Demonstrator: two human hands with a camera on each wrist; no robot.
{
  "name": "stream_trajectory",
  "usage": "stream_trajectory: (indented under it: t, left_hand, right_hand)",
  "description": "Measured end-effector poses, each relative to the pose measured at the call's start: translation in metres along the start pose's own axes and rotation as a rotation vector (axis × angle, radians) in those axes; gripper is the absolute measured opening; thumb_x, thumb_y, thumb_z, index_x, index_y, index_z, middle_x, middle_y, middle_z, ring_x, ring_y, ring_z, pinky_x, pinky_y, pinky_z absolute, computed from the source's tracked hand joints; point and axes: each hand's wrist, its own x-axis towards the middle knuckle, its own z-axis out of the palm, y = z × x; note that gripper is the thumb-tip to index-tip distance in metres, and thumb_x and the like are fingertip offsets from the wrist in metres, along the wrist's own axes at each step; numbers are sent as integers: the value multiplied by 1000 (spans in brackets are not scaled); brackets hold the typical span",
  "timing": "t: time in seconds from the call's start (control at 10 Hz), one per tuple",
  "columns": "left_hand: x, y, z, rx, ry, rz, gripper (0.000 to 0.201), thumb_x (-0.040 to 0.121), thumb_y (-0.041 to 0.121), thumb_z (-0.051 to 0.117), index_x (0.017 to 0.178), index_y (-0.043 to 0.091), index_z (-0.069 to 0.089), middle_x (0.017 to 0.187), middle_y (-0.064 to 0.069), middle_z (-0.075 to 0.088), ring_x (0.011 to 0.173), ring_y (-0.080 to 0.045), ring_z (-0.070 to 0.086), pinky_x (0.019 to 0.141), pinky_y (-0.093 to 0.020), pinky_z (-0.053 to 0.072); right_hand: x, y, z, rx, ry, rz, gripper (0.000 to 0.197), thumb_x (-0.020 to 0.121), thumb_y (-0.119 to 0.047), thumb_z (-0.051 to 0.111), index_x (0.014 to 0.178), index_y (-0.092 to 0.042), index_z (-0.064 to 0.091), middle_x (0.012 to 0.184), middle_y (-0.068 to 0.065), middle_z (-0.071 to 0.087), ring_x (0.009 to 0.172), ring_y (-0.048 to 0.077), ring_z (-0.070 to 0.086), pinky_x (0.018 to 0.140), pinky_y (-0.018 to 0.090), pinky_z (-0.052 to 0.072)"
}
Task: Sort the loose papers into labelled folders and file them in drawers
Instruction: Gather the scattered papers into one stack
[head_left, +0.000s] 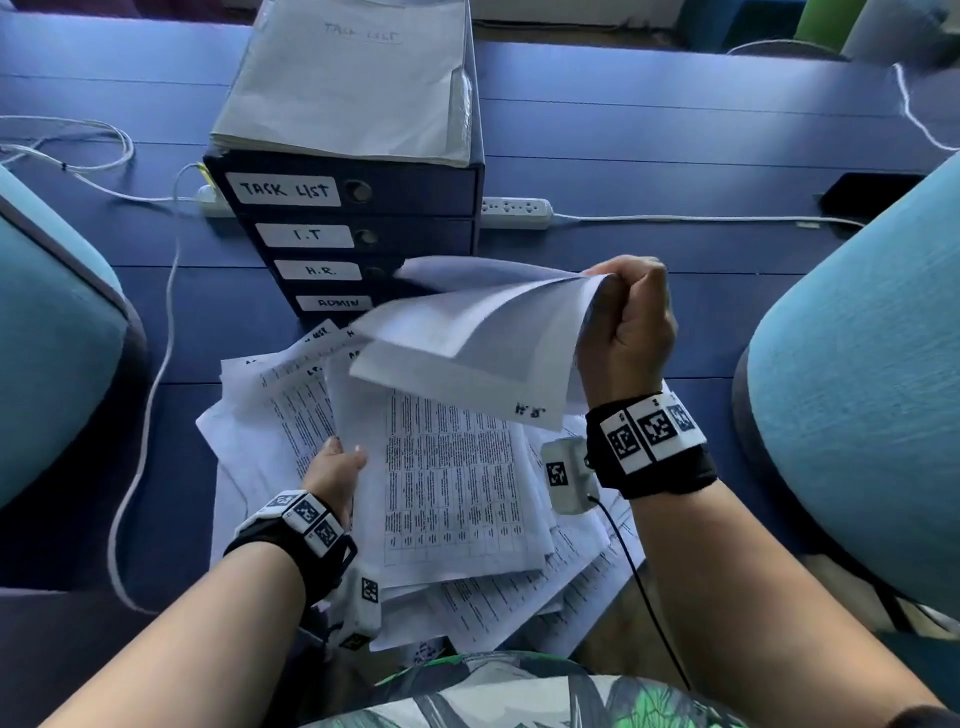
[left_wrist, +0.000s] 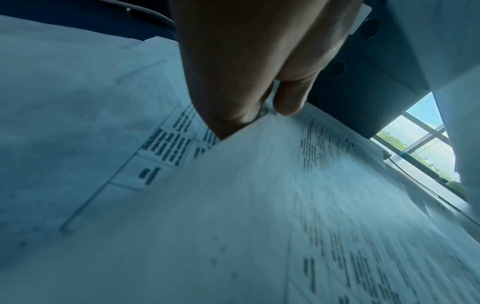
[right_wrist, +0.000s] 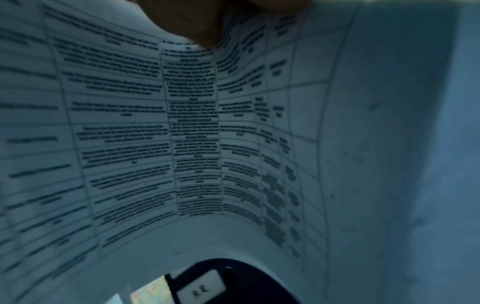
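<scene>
A loose pile of printed sheets (head_left: 457, 519) lies on the blue table in front of me. My right hand (head_left: 626, 322) is raised above the pile and grips a small bundle of sheets (head_left: 478, 338) by one edge; the bundle curls over and shows its blank back. Its printed table side (right_wrist: 192, 115) fills the right wrist view. My left hand (head_left: 335, 467) holds the left edge of the top printed sheet (left_wrist: 259, 205) of the pile, thumb (left_wrist: 291, 98) on top. Behind stands a dark drawer unit (head_left: 343, 228) with labels TASK LIST, I.T, H.R. and ADMIN.
A stack of paper (head_left: 353, 78) lies on top of the drawer unit. A white power strip (head_left: 514, 212) and white cables (head_left: 156, 364) run across the blue table (head_left: 675, 130). Teal chair backs (head_left: 862, 415) flank me on both sides. A black phone (head_left: 872, 195) lies far right.
</scene>
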Motion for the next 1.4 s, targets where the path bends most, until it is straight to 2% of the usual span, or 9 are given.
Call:
stream_trajectory:
  t: [0.2,0.3,0.4,0.5,0.6,0.7,0.8,1.0,1.4]
  left_hand:
    - [-23,11,6,91,57,-60,56,105,42,31,151,11,24,159,-15,22,145,-33,24,118,-48,19]
    - [-18,11,-3,-1299,193,-376,63,103,52,23,149,9,29,159,-9,23,145,-38,18,112,-63,11]
    - [8,-2,-13,-1038,-319,7,80,98,64,21,136,-5,39,154,31,22,141,6,19,113,-61,12]
    - [33,-22,-11,173,-199,56,74,76,75,57,120,16,56,132,-9,60,120,-29,56,103,-55,41]
    - [51,-34,-19,185,-50,53,64,55,52,74,108,21,56,115,-17,66,104,-38,64,93,-58,50]
    - [66,-45,-21,120,-21,18,63,50,57,73,101,23,55,110,-14,68,100,-38,66,88,-57,53]
    - [60,-44,-22,131,-48,22,55,52,55,76,96,31,54,106,-12,69,97,-36,67,84,-58,54]
    - [1,-7,-5,-9,-38,60,16,94,5,58,98,19,53,119,-15,63,106,-30,60,102,-56,44]
    - [7,-9,-12,-34,95,105,23,97,23,57,115,9,59,103,-7,67,96,-26,61,92,-41,48]
  right_hand:
    - [-15,0,19,54,-19,308,6,94,-11,55,92,-7,59,79,-11,57,68,2,49,66,21,43]
    - [-55,24,29,-69,-190,479,10,96,-12,53,93,-8,62,72,-1,59,63,13,53,59,26,44]
    - [-91,44,30,-208,-471,718,21,98,-15,47,108,-10,64,90,10,67,84,28,62,70,31,47]
    - [-114,55,30,-342,-855,716,33,97,-9,45,126,-10,59,119,15,61,110,30,56,91,30,41]
    - [-121,64,23,-550,-989,708,43,94,-13,48,136,-22,49,132,7,45,124,27,42,105,42,38]
    - [-117,78,12,-713,-994,781,40,93,-20,54,132,-23,46,136,8,37,126,29,37,105,45,38]
    - [-116,83,9,-640,-1052,824,29,91,-28,60,117,-17,53,129,10,50,119,30,49,102,42,42]
    - [-113,76,9,-655,-1104,730,19,93,-26,59,108,-14,58,118,8,55,109,24,54,91,33,46]
    - [-94,83,12,-488,-911,853,16,95,-30,54,98,-15,59,103,6,59,88,22,51,77,25,38]
